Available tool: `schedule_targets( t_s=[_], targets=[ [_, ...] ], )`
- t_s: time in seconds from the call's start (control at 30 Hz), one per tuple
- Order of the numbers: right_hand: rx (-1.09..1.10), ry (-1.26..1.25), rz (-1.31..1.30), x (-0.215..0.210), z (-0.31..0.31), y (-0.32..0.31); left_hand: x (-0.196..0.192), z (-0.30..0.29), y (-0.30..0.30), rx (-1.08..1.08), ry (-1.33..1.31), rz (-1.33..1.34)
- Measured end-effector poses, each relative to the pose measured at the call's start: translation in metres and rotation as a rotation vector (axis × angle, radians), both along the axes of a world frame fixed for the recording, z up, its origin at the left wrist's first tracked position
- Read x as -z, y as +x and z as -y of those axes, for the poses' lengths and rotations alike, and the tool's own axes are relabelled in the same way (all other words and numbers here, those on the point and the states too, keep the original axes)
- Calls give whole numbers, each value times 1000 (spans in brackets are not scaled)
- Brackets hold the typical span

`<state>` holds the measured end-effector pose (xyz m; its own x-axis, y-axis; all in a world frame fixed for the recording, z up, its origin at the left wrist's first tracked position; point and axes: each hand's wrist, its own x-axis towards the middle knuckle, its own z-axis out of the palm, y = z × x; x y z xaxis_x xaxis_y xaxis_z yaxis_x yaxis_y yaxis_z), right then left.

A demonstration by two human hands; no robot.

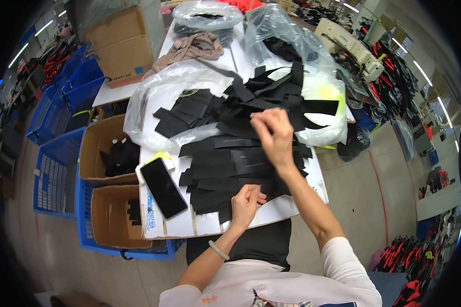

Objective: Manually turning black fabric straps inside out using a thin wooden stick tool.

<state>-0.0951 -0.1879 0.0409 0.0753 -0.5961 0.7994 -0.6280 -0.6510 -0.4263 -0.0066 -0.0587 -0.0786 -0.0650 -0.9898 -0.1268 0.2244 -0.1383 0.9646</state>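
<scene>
Rows of overlapping black fabric strips lie across the near part of the white table. Behind them is a loose heap of black strips, with a flatter stack of black pieces to its left on clear plastic. My left hand rests at the near edge of the rows, its fingers curled together; whatever they pinch is hidden. Above the right end of the rows, in front of the heap, my right hand is raised with bent, closed fingers. I cannot make out anything between them.
A black phone lies at the table's left edge. Cardboard boxes in blue crates stand left of the table. Plastic bags and a checked cloth lie farther back. A sewing machine stands at the back right.
</scene>
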Motion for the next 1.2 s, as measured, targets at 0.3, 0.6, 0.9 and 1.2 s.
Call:
schedule_targets(
  t_s=[0.3,0.6,0.9,1.2],
  targets=[
    [-151,187,-590,39,117,112,8,-10,2,-109,-530,299],
    [225,-7,-680,95,169,158,9,-13,6,-154,-704,362],
    [-60,364,-253,45,121,151,3,-27,2,-149,-622,167],
    [-447,748,131,-26,-93,11,-102,9,76,-120,-47,-441]
  ],
)
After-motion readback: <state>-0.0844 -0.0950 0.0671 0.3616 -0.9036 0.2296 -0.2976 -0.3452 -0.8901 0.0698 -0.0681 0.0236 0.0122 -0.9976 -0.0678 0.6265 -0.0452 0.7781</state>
